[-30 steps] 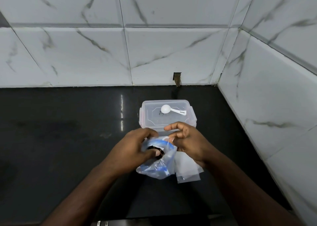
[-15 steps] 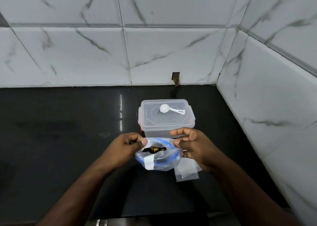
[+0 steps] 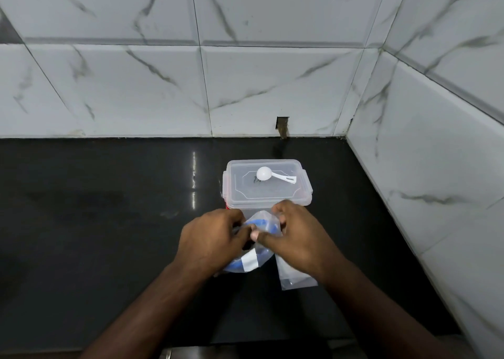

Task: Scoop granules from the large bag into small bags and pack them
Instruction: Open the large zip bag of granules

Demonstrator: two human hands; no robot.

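A clear plastic bag with blue print and a white label (image 3: 252, 259) sits on the black counter between my hands. My left hand (image 3: 211, 240) pinches its top edge from the left, and my right hand (image 3: 293, 236) pinches the top from the right, thumbs nearly meeting over the mouth. The bag's contents are hidden by my fingers. Flat small clear bags (image 3: 296, 277) lie under my right wrist. A white scoop (image 3: 268, 174) rests on the lid of a clear lidded container (image 3: 272, 195) just behind the bag.
The black counter (image 3: 95, 222) extends far to the left. Marble-tiled walls (image 3: 436, 167) close the back and the right side, forming a corner. A small dark notch (image 3: 282, 127) sits at the foot of the back wall.
Half a second ago the bag's mouth was held open, showing dark contents. Both hands have since come together over it, and the mouth is now pressed nearly closed.
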